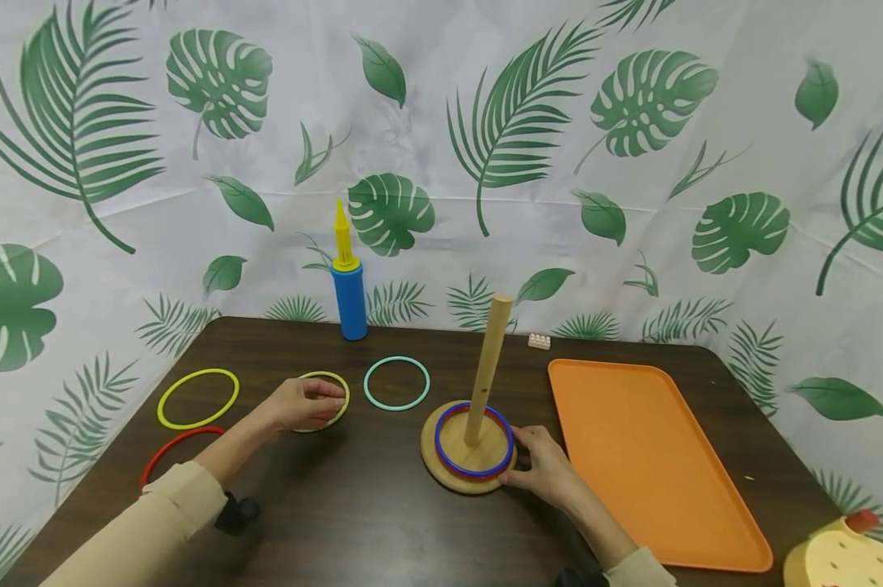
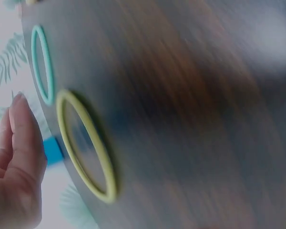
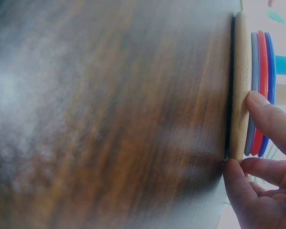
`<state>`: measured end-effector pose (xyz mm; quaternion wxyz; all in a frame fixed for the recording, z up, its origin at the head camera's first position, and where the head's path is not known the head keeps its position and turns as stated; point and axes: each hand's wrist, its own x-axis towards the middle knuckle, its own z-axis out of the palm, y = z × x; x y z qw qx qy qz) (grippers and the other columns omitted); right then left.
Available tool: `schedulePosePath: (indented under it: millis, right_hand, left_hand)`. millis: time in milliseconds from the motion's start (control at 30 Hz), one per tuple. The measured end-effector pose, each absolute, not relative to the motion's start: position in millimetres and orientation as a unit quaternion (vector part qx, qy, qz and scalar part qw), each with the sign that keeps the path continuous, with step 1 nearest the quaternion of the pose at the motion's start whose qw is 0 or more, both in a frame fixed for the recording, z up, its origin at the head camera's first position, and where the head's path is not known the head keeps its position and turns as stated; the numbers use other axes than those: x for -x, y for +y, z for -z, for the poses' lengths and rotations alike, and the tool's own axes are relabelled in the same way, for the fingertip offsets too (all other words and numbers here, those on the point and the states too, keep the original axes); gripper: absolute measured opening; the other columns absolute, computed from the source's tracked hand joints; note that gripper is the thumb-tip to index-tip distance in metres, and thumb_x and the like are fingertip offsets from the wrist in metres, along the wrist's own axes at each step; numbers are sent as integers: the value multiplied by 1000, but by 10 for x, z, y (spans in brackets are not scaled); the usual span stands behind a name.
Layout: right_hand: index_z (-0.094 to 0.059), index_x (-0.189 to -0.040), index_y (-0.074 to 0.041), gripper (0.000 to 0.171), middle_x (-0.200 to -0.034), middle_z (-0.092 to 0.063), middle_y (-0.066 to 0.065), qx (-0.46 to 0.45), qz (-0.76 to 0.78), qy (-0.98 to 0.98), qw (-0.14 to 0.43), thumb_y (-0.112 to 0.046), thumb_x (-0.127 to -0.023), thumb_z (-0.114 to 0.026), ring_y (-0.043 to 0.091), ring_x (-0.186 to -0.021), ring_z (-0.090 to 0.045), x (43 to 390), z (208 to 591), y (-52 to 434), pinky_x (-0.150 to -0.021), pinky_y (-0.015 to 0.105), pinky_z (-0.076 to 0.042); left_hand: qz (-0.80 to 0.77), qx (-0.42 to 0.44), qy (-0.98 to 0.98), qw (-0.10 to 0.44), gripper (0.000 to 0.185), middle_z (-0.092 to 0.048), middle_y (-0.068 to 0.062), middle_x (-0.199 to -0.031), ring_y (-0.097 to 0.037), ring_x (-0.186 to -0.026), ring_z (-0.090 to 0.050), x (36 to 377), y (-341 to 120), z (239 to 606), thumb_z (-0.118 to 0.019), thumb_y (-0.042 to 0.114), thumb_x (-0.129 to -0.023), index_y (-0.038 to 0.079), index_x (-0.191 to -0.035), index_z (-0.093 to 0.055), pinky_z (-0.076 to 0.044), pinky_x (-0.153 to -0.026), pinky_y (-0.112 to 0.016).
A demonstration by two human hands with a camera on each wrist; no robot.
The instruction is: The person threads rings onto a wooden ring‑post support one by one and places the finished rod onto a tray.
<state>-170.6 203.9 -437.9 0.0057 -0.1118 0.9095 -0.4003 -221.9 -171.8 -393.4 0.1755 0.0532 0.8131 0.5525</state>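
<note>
Bare fingertips (image 3: 264, 107) of the right hand (image 1: 547, 469) press the rim of the wooden base (image 1: 441, 469); thumb below, fingers lightly curled against the edge, steadying rather than wrapping it. Blue ring (image 1: 474, 473) and red ring (image 3: 260, 90) sit stacked on the base around the peg (image 1: 487, 371), w/ a grey one under them in the right wrist view.

Left hand (image 1: 305, 402) hovers over the olive-yellow ring (image 2: 86, 148), fingers straight and together in the left wrist view, not yet closed on it. Contact w/ the ring: cannot tell.

Risk assessment:
- Thin ring lies flat on the table (image 1: 353, 505); a shallow pinch may slip off it or skid it toward the teal ring (image 1: 396, 382).
- Peg leans in the head view; a hard push at the rim could tip or shift the base.
- Other items nearby: yellow ring (image 1: 197, 398), a second red ring (image 1: 173, 452) near the left sleeve, orange tray (image 1: 654, 456), blue pump (image 1: 349, 285).
</note>
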Motion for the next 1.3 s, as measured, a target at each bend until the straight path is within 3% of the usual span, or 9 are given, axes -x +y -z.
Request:
schedulePosePath:
  millis: [500, 600, 900, 1067, 1300]
  right_hand:
    - [-53, -126, 10, 69, -113, -50, 19, 103, 400, 911, 11, -1, -65, -84, 31, -107, -52, 1726, 4394, 2021, -82, 32, -55]
    - [-53, -126, 10, 70, -113, -49, 19, 100, 401, 911, 13, -1, -65, -84, 31, -107, -52, 1724, 4391, 2024, -82, 32, -55]
    - [-52, -127, 10, 70, -114, -50, 19, 97, 400, 911, 15, -4, -66, -84, 31, -106, -53, 1694, 4391, 2048, -84, 33, -54]
    - [-53, -126, 9, 70, -113, -50, 18, 95, 399, 912, 12, -5, -66, -84, 29, -105, -53, 1679, 4397, 2061, -84, 34, -54]
    - [-53, -125, 11, 70, -112, -50, 18, 106, 412, 905, 3, -2, -64, -84, 30, -106, -51, 1682, 4404, 2067, -83, 34, -55]
  left_hand:
    - [-546, -20, 823, 155, 56, -60, -22, -117, -31, -106, -62, 2016, -2533, 3983, -60, 22, -93, -16, -128, -43, -53, -87, -40]
    - [-551, -14, 821, 149, 56, -60, -21, -118, -27, -105, -63, 1982, -2687, 4001, -61, 20, -92, -17, -129, -40, -54, -86, -39]
    - [-581, 20, 802, 134, 61, -66, 6, -97, -3, -86, -64, 1938, -3056, 4034, -64, 17, -90, -21, -130, -35, -56, -81, -32]
    - [-567, 26, 814, 120, 65, -65, 7, -97, 1, -84, -62, 1905, -3237, 4051, -62, 17, -91, -23, -131, -29, -56, -79, -29]
    - [-580, 47, 807, 103, 50, -63, 17, -89, 4, -78, -62, 1861, -3475, 4110, -62, 17, -91, -18, -122, -45, -56, -74, -23]
